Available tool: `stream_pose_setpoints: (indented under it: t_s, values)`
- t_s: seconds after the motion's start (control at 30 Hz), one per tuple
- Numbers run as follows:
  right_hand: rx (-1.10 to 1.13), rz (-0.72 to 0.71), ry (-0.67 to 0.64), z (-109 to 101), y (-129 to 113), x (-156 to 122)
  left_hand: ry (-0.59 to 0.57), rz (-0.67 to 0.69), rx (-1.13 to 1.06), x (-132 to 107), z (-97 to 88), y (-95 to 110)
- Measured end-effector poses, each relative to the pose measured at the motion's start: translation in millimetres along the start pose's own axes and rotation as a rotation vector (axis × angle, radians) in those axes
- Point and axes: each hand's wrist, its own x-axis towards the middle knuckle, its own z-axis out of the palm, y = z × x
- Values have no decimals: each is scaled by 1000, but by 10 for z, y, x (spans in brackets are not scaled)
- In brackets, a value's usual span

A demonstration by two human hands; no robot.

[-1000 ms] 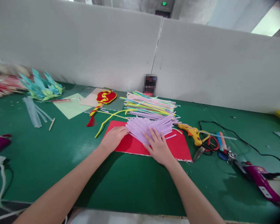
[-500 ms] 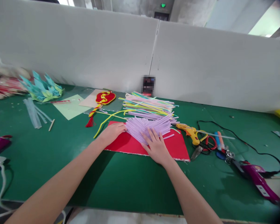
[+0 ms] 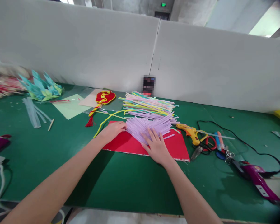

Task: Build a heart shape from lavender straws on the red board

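A red board (image 3: 177, 146) lies flat on the green table (image 3: 130, 183). On it sits a heart-like fan of lilac straws (image 3: 147, 126). My right hand (image 3: 156, 147) lies flat with spread fingers on the lower right part of the lilac straws. My left hand (image 3: 112, 130) rests on the board's left end, its fingers bent and touching the left edge of the straws; I cannot make out anything in it. Behind the board lies a loose heap of pastel straws (image 3: 149, 105).
A yellow glue gun (image 3: 189, 130), red-handled scissors (image 3: 204, 147), pens and keys lie right of the board, with a purple tool (image 3: 259, 182) and black cable farther right. A red and yellow ornament (image 3: 101, 99), paper sheets, clear sticks and teal paper shapes (image 3: 42, 88) lie at left. White partitions stand behind.
My left hand has slid a little up and right along the board, up against the left edge of the lilac straws. The right hand stays flat on them.
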Motion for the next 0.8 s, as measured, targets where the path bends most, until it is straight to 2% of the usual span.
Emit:
stream_pose_setpoints:
  t_s: [0.23, 0.37, 0.43, 0.53, 0.67, 0.8]
  values:
    - [-11, -3, 0, -13, -8, 2, 1, -14, 18, 18, 51, -71]
    - [-2, -1, -3, -24, -11, 1, 43, -49, 58, -10, 40, -55]
    - [3, 1, -6, -25, -14, 1, 92, -71, 66, -33, 45, 55]
    - [1, 3, -4, -19, -13, 0, 162, -56, 3, -65, 128, 367]
    - [-26, -15, -31, -14, 8, -3, 48, 80, -18, -92, 342, 815]
    - [-27, -22, -63, -14, 24, -4, -32, 96, -19, -104, 493, 985]
